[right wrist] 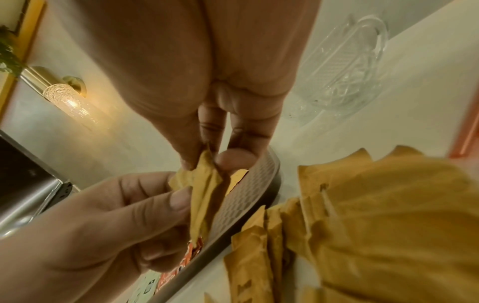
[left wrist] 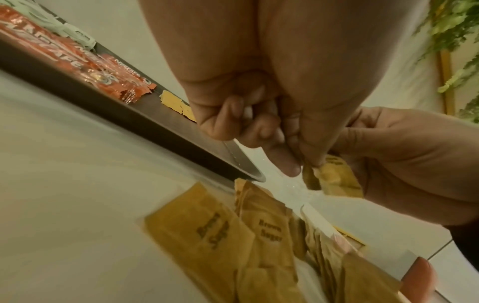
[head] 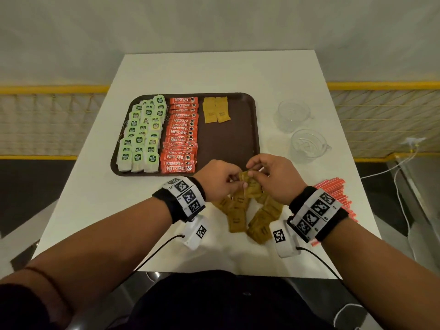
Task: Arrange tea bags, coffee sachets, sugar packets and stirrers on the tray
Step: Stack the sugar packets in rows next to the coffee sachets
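A brown tray holds green tea bags on its left, red coffee sachets in the middle and two yellow-brown sugar packets at the top. In front of the tray, both hands hold brown sugar packets above a loose pile of them on the white table. My left hand pinches the packets at one edge. My right hand pinches them from the other side. Red stirrers lie at the right, partly hidden by my right wrist.
Two clear glass cups stand on the table right of the tray. The tray's right half is bare. The table ends close on the left, the right and the near side. A white cable hangs at the right.
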Tool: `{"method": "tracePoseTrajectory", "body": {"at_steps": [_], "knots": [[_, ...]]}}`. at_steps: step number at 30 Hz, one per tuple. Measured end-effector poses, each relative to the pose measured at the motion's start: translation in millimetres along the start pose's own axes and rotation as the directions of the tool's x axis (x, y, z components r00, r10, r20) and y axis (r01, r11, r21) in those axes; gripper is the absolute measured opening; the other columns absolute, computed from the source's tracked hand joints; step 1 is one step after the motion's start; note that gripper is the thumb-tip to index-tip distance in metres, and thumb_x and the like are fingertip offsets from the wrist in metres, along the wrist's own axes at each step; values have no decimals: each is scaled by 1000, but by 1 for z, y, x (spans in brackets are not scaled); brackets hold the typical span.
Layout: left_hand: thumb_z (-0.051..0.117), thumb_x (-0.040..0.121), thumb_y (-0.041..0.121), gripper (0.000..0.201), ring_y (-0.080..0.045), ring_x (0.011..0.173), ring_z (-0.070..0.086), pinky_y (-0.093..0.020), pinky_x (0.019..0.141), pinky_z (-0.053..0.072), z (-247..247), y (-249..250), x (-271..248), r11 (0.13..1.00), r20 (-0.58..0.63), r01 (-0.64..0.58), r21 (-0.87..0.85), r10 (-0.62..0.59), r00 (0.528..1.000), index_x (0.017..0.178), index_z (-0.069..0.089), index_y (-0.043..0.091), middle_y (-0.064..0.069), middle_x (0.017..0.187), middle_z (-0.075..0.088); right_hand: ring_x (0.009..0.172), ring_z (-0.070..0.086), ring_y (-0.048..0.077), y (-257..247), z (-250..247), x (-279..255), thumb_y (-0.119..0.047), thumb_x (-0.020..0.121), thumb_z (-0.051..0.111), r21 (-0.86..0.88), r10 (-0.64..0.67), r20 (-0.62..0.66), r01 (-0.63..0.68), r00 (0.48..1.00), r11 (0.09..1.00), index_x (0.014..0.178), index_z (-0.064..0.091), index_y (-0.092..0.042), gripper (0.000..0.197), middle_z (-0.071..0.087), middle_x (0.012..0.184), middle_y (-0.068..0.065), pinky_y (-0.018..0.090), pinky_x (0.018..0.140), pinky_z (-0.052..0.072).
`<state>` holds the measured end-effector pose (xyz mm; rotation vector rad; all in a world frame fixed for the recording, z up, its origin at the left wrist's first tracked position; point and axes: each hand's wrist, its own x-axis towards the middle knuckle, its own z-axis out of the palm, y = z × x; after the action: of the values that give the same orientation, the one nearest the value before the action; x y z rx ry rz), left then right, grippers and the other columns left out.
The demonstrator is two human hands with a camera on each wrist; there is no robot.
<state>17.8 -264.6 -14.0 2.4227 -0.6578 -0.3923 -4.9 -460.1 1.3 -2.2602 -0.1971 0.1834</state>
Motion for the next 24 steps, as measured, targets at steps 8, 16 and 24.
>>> {"method": "tracePoseTrajectory", "body": {"at_steps": [8,16,24], "knots": [[73,85,39,22,-9,58,56,-26,54,46,-21,-5,7,976,-167,58,-212,-95,981,79,72,18,1,68,67,66,69,21,1,1,8,-29,70,86,147,117,-52,-109,992,983,89,64,-20,31,71,80,3,37,63,59],[69,89,31,11,-3,70,63,-17,64,48,-40,-10,12,964,-155,0,-266,-43,987,89,77,23,13,77,71,61,71,20,-1,-1,12,-12,87,72,323,150,-15,-138,989,936,91,72,-6,8,76,75,2,31,54,58],[68,90,35,14,-5,64,55,-25,65,49,-84,-53,58,951,-330,292,-102,-309,892,88,72,21,9,76,64,53,58,12,6,-1,23,-31,101,51,194,132,-112,-108,985,975,82,65,-14,28,69,70,4,24,56,44]]}}
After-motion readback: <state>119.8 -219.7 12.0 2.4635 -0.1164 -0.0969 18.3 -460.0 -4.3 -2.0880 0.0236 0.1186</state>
